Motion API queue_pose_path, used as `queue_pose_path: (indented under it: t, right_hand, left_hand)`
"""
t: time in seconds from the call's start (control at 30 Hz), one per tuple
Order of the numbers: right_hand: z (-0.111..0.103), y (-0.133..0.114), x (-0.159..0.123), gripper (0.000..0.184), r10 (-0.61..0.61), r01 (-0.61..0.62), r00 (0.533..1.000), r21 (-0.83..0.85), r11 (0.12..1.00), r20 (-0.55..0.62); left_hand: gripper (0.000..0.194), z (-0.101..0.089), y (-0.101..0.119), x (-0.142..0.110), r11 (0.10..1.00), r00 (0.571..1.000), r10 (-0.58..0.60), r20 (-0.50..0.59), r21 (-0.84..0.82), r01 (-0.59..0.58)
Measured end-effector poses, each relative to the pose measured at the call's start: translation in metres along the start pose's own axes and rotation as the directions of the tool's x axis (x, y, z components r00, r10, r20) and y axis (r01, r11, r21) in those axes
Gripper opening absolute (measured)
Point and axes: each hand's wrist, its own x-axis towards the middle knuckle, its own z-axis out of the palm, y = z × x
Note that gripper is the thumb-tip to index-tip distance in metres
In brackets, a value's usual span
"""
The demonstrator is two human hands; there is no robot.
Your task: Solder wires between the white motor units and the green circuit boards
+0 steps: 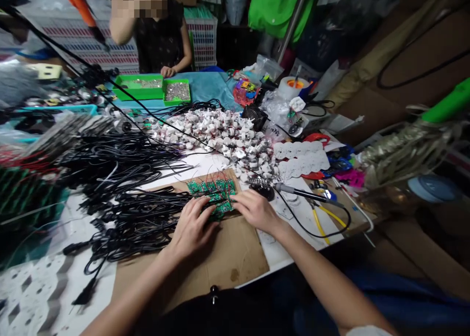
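Note:
Several small green circuit boards with thin red wires lie in rows on a flat piece of brown cardboard. My left hand rests at the near left side of the boards, fingers apart, its tips touching the boards and the ends of black power cords. My right hand is at the boards' right edge, fingers bent and pressed together near the red wires. What lies between those fingertips is hidden. The cords stretch left from the boards in a bundle, with plugs at the far ends.
A heap of white parts lies behind the boards. To the right are a soldering iron in its coil stand and yellow-handled pliers. Green trays of small metal parts stand at the back, near another person.

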Motion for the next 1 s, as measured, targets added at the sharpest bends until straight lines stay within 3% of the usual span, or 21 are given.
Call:
queue_pose_path:
  t: [0.1, 0.17, 0.2, 0.3, 0.4, 0.63, 0.77, 1.0]
  right_hand:
    - [-0.013, 0.004, -0.043, 0.024, 0.301, -0.295, 0.935, 0.062, 0.954, -0.188]
    - [-0.017, 0.008, -0.074, 0.021, 0.419, -0.417, 0.886, 0.053, 0.907, -0.199]
    - [-0.018, 0.009, -0.087, 0.027, 0.446, -0.447, 0.878, 0.033, 0.894, -0.176]
    - [-0.018, 0.01, -0.108, 0.072, 0.461, -0.462, 0.887, -0.054, 0.885, -0.038]
    - [-0.02, 0.009, -0.104, 0.095, 0.444, -0.435, 0.889, -0.102, 0.895, 0.11]
    - [-0.03, 0.007, -0.067, 0.101, 0.521, -0.473, 0.8, -0.22, 0.853, 0.297]
    - [-0.033, 0.005, -0.054, 0.102, 0.564, -0.485, 0.758, -0.294, 0.824, 0.33]
    - [-0.031, 0.01, -0.044, 0.085, 0.562, -0.473, 0.765, -0.318, 0.822, 0.314]
  left_hand:
    - [0.026, -0.004, 0.006, -0.019, 1.0, 0.998, 0.031, -0.059, -0.001, -0.031]
    - [0.017, -0.005, 0.012, -0.04, 0.998, 0.996, 0.056, -0.072, -0.014, -0.057]
    - [0.014, -0.005, 0.014, -0.051, 0.996, 0.996, 0.075, -0.051, -0.037, -0.077]
    - [0.012, -0.001, 0.017, -0.074, 0.989, 0.995, 0.093, 0.033, -0.12, -0.089]
    - [0.012, 0.006, 0.017, -0.078, 0.988, 0.994, 0.04, 0.098, -0.153, -0.025]
    - [0.02, 0.009, 0.015, -0.069, 0.993, 0.986, -0.027, 0.164, -0.108, 0.045]
    - [0.022, 0.008, 0.016, -0.068, 0.995, 0.985, -0.042, 0.17, -0.086, 0.057]
    - [0.022, 0.009, 0.015, -0.067, 0.99, 0.986, -0.055, 0.157, -0.117, 0.074]
